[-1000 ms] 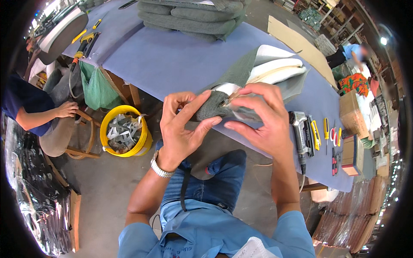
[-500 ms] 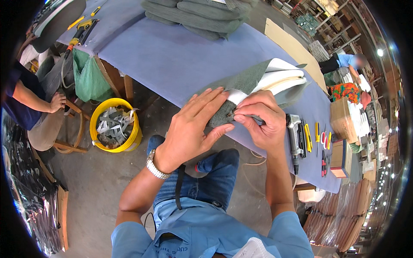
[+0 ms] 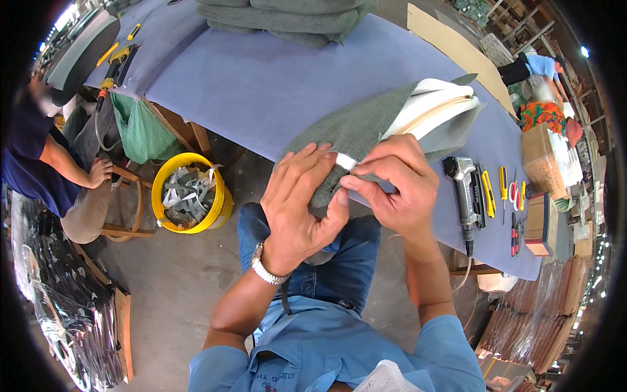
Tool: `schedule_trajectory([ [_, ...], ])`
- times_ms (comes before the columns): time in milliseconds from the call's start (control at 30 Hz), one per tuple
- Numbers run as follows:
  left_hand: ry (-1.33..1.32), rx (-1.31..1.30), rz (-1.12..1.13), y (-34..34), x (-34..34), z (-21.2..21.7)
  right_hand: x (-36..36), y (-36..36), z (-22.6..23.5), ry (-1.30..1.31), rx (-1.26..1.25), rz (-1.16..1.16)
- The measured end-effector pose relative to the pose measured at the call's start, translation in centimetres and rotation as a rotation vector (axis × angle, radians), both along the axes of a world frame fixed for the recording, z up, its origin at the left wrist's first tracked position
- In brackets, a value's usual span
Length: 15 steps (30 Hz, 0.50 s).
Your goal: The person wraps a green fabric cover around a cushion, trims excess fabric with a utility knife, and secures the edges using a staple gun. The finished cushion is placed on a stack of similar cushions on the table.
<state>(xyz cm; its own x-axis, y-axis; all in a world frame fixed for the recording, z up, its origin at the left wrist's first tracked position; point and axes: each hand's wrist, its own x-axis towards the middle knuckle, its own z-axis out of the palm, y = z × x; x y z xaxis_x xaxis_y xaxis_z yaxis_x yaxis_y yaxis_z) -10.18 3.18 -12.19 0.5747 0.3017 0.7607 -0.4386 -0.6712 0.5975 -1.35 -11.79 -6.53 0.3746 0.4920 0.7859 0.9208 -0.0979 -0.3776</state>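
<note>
A padded seat cushion (image 3: 366, 121), covered in grey-green fabric over white foam, lies on the blue table's near edge. At its far right end the fabric gapes, showing white foam and a pale board edge. My left hand (image 3: 297, 202) is clasped over the near corner, fingers along the fabric and thumb pressed at the edge. My right hand (image 3: 401, 189) pinches the fabric edge beside the left thumb. A small white patch (image 3: 346, 161) shows between the hands. What lies inside the pinch is hidden.
A staple gun (image 3: 462, 193) with a hose lies right of the cushion, beside yellow cutters (image 3: 488, 194), a screwdriver (image 3: 503, 186) and scissors (image 3: 514, 193). Stacked cushions (image 3: 287, 16) stand at the back. A yellow scrap bucket (image 3: 225, 206) stands left on the floor; a seated person (image 3: 65, 157) is beyond.
The view has shifted, so most surroundings appear moved. My hands stay at the cushion's corner, the right still pinching; the fabric there lies differently, with less white showing between the hands.
</note>
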Motion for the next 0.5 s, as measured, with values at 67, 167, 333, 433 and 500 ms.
schedule_trajectory([
  [67,0.004,-0.042,0.003,-0.6,0.0,-0.2,0.1,-0.2,0.5,-0.103,-0.063,-0.024],
  [167,0.029,-0.089,0.04,-1.5,-0.4,-0.5,0.2,-0.3,2.3,-0.259,-0.201,-0.027],
  [333,0.039,-0.116,0.023,-1.5,-0.6,-0.7,2.0,-0.2,2.0,-0.047,-0.321,0.128],
  [433,0.015,-0.12,0.016,-0.8,0.0,-0.6,2.8,0.8,2.1,0.024,-0.282,0.17],
  [500,0.026,-0.098,0.001,-0.3,0.1,-0.4,3.1,1.1,2.3,0.05,-0.274,0.181],
])
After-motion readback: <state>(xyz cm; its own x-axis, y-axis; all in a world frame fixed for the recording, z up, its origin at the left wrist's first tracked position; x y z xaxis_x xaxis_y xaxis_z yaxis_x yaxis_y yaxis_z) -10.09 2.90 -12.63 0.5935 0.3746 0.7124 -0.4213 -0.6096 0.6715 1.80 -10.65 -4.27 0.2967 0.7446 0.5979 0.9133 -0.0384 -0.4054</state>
